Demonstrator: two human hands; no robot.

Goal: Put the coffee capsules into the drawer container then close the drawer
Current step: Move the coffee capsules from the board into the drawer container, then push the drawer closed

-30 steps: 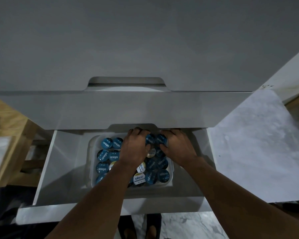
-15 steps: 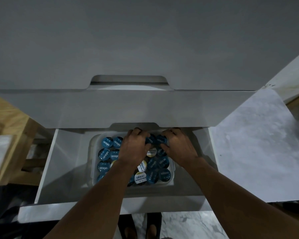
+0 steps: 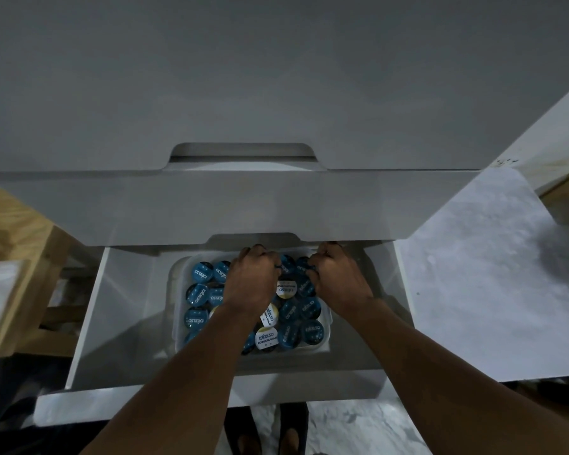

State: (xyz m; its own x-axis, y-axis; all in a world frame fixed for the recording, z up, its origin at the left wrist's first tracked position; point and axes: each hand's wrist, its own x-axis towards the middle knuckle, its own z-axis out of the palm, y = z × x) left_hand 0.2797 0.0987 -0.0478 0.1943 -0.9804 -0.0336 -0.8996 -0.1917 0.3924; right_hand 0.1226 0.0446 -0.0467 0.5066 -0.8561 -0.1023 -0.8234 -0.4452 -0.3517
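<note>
Left hand [image 3: 250, 285] and right hand [image 3: 339, 285] curl over coffee capsules [image 3: 289, 263] at the 12 o'clock end of the container [image 3: 175, 300], we judge to seat them level; actual grip we cannot tell.

Two forearms [image 3: 178, 389] enter from the bottom of the frame, uncovered down to left hand [image 3: 250, 284] and right hand [image 3: 339, 285]. Bottom centre: dark trouser legs [image 3: 239, 418], feet [image 3: 289, 441]; footwear indistinct.

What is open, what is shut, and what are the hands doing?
drawer: pulled open.
upper drawer: shut.
container: inside the drawer, nearly full.
coffee capsules: in the container, foil lids up.
left hand: fingers curled over far capsules, grip hidden.
right hand: the same.
</note>
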